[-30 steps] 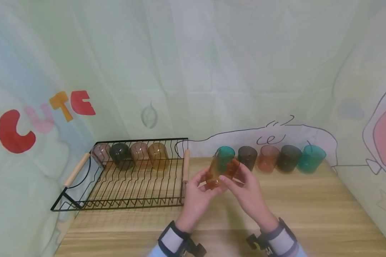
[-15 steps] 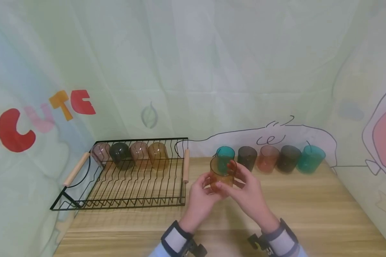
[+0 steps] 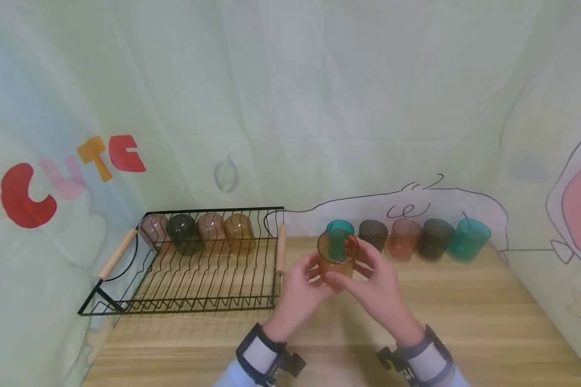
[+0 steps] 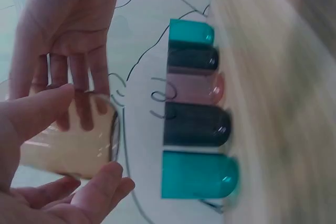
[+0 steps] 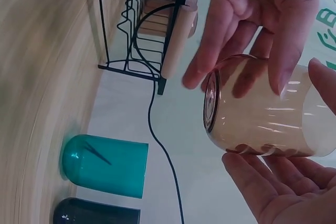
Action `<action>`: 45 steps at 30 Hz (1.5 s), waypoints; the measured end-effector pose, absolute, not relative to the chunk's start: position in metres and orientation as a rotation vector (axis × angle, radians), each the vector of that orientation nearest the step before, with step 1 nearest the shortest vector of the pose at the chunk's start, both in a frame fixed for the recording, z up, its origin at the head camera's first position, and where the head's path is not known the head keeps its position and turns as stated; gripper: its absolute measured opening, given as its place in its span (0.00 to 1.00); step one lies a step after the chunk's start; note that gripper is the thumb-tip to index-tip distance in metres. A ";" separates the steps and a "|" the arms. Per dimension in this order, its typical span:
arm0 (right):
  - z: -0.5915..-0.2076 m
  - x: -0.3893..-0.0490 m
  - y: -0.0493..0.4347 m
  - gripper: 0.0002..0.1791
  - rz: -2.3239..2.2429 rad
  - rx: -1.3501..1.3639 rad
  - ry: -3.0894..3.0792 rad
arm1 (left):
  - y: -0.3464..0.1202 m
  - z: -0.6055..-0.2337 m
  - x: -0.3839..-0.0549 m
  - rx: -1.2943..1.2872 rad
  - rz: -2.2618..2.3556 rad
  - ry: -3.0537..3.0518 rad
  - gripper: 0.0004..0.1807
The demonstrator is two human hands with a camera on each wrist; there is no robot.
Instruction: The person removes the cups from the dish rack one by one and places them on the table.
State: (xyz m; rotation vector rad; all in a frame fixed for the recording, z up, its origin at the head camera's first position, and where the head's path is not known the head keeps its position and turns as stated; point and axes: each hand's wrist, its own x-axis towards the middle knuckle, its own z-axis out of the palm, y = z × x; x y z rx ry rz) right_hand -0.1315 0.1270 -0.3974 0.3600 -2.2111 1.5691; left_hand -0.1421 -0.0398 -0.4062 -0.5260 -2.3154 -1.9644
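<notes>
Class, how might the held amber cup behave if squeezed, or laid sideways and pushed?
The amber cup is probably stiff: its wall shows no dents. It may be slippery, given its smooth, shiny surface. Laid sideways, it would likely roll, its body being round.

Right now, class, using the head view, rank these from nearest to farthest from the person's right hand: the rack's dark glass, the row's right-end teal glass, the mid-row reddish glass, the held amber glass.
1. Amber glass, gripped by the right hand.
2. Reddish glass, mid-row.
3. Teal glass, row's right end.
4. Dark glass, left, on the rack.
</notes>
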 end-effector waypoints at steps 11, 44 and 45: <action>-0.392 -0.140 0.152 0.41 1.455 0.268 -2.166 | -0.080 -0.372 -0.157 -0.514 -1.601 -2.359 0.36; -0.438 -0.141 0.327 0.48 1.325 -0.539 -2.190 | -0.163 -0.396 -0.180 -0.290 -0.907 -2.603 0.37; -0.441 -0.140 0.331 0.49 1.320 -0.562 -2.195 | -0.164 -0.397 -0.181 -0.293 -0.894 -2.615 0.37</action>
